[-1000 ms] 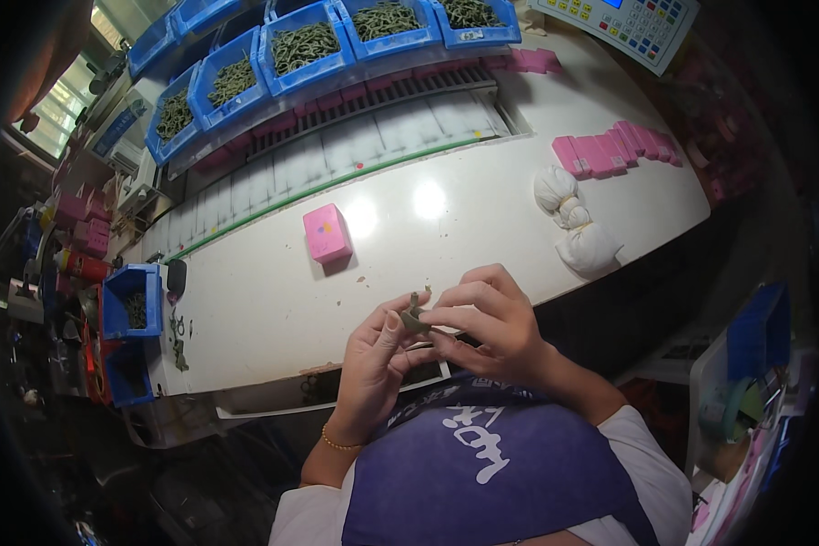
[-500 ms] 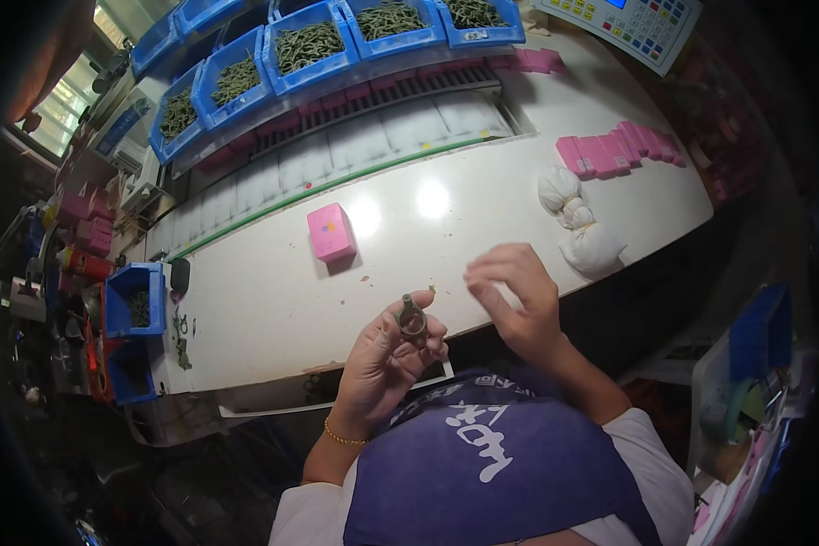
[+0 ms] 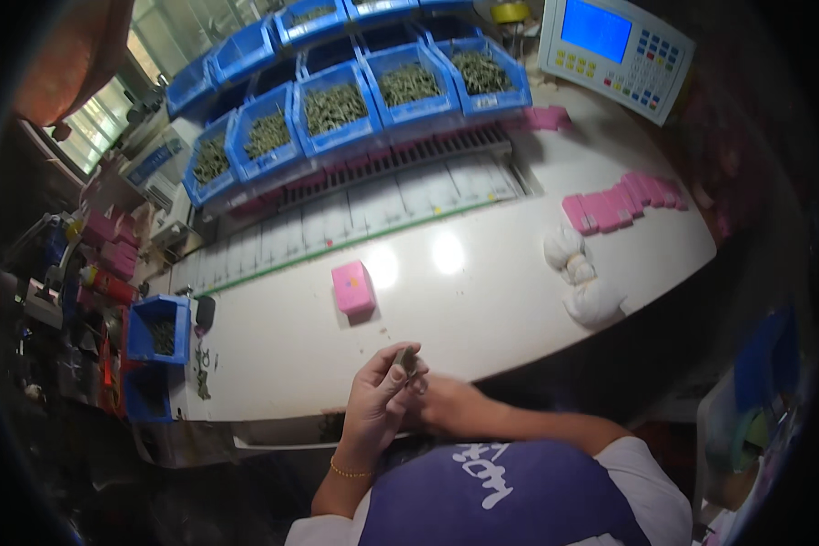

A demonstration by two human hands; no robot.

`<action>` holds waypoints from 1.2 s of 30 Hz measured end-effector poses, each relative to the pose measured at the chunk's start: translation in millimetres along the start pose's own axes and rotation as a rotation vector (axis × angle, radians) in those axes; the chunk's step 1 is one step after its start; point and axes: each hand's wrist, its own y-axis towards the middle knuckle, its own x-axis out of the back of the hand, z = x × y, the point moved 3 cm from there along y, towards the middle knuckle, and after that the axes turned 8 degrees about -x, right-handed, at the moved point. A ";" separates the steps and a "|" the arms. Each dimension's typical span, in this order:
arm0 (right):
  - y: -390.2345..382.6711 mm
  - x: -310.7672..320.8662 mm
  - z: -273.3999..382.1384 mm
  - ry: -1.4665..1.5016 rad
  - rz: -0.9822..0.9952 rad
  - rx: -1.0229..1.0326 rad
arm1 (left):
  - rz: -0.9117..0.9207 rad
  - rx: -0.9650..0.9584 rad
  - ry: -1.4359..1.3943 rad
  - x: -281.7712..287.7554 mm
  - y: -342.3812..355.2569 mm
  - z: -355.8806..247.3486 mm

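Note:
Held up at the table's near edge, my left hand (image 3: 379,400) is closed on a small dark green ring-shaped piece with a short stub (image 3: 407,360), pinched between thumb and fingers. Only part of the piece shows from this angle. My right hand (image 3: 448,406) lies low beside and partly behind the left one. Its fingers are hidden there, so whether they grip anything does not show. Ahead of both hands, a pink block (image 3: 353,288) with small coloured marks rests on the white table (image 3: 482,300).
Blue bins (image 3: 338,111) of small green pieces stand along the back, behind a gridded light panel (image 3: 346,218). To the right are a row of pink blocks (image 3: 601,211), a tied white cloth bundle (image 3: 593,298) and a keypad console (image 3: 617,47). Blue bins (image 3: 157,329) sit left.
My right hand has dropped from above the table to beside and behind my left. The left still grips the ring-shaped piece, now turned. The whole view has shifted, showing more of the back.

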 end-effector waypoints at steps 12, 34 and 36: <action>33.6 78.5 -31.0 -0.119 -0.242 0.153 | -0.073 -0.063 0.194 15.6 48.1 -47.0; 130.6 118.7 -93.0 0.562 -0.190 -0.454 | -0.221 -0.545 1.173 7.0 376.0 -227.1; 129.1 113.3 -97.1 0.574 -0.199 -0.446 | -0.254 -0.573 1.300 18.2 394.3 -229.9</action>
